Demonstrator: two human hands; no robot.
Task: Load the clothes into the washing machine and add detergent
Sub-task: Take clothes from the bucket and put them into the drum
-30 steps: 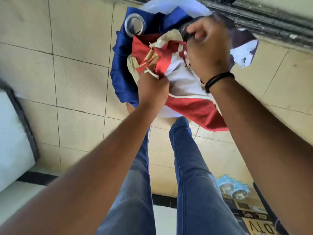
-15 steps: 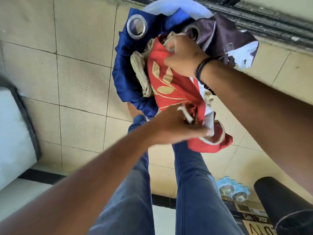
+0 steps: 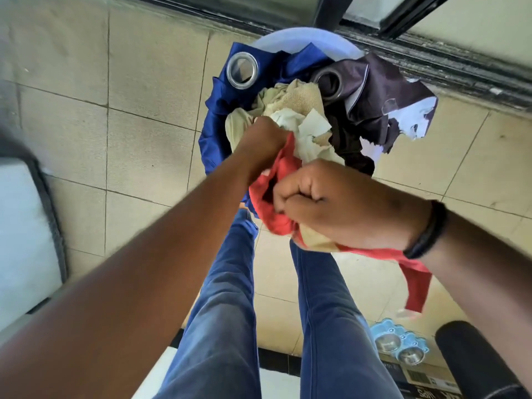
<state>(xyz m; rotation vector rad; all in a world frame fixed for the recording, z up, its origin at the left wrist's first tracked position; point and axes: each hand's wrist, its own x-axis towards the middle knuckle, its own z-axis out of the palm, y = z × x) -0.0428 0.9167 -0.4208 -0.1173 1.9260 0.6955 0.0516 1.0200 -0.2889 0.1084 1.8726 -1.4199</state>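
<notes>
A pale blue laundry basin (image 3: pixel 302 38) stands on the tiled floor by the sliding door track, heaped with clothes. A blue curtain (image 3: pixel 218 116) with a metal eyelet hangs over its left side and a dark brown curtain (image 3: pixel 374 102) over its right. Beige and white cloths (image 3: pixel 299 110) lie on top. My left hand (image 3: pixel 262 139) grips the upper end of a red cloth (image 3: pixel 276 214) at the pile. My right hand (image 3: pixel 336 208) is fisted around the same red cloth nearer to me, and a strip of it dangles below my wrist.
A white appliance with a dark rim (image 3: pixel 26 240) sits at the left edge. My legs in blue jeans (image 3: pixel 325 326) stand below the basin. A light blue holder with metal cups (image 3: pixel 400 344), a cardboard box (image 3: pixel 426 378) and a black cylinder (image 3: pixel 475 358) lie at bottom right.
The red cloth has been pulled up off the pile toward me. My right hand left the top of the heap and came nearer; my left hand went up to the pile.
</notes>
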